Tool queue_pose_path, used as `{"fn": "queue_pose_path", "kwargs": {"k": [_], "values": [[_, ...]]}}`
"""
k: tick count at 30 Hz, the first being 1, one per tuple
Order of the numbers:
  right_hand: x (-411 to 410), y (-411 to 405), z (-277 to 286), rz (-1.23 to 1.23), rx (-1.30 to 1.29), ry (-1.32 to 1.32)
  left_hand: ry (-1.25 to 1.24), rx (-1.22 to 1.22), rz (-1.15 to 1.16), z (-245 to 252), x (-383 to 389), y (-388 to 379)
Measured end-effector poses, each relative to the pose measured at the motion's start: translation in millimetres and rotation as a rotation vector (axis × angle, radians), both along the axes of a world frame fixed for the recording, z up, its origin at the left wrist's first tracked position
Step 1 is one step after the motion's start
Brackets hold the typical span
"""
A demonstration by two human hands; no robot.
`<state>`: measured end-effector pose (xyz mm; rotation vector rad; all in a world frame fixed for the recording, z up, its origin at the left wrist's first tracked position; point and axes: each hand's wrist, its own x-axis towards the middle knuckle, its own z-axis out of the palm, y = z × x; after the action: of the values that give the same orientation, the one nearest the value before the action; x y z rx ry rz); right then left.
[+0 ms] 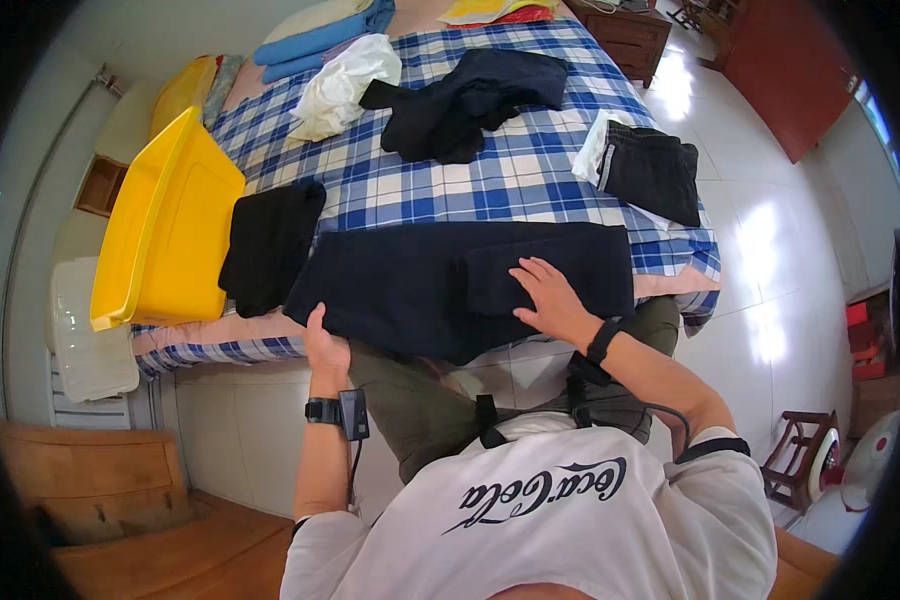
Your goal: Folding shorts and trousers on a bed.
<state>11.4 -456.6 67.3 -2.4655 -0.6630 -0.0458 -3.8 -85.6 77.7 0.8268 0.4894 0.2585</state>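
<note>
A pair of dark trousers (397, 289), folded lengthwise, stretches across the near edge of the bed. Its right part is doubled over into a second layer. My left hand (326, 345) grips the lower left end, thumb on top and the other fingers hidden beneath the cloth. On the doubled layer my right hand (551, 300) rests with fingers spread, holding nothing. Just left of the trousers lies a folded black garment (274, 247), close against a yellow plastic bin (184, 240).
Farther back on the checked bedsheet (420, 191) lie a crumpled black garment (472, 101) and a white one (349, 86). Folded black shorts (649, 172) sit on white cloth at the right corner. A wooden stool (799, 457) and a fan (870, 461) stand lower right.
</note>
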Motion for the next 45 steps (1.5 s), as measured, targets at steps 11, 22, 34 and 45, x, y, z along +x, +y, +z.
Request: {"fn": "queue_pose_path", "kwargs": {"k": [11, 22, 34, 45], "values": [[11.6, 15.5, -11.0, 0.102, -0.218, -0.048, -0.006, -0.261, -0.088, -36.2, -10.7, 11.0], [-25.7, -218.0, 71.0, -0.841, 0.659, -0.288, 0.037, -0.299, -0.093, -25.4, -4.3, 12.4], [-36.3, -238.1, 46.5, -1.029, 0.921, -0.06, -0.042, -0.315, -0.153, 4.2, 2.3, 4.0], [-19.4, -39.8, 4.6, -0.1, -0.055, -0.131, -0.102, -0.352, -0.214, 9.2, 0.1, -1.1]]}}
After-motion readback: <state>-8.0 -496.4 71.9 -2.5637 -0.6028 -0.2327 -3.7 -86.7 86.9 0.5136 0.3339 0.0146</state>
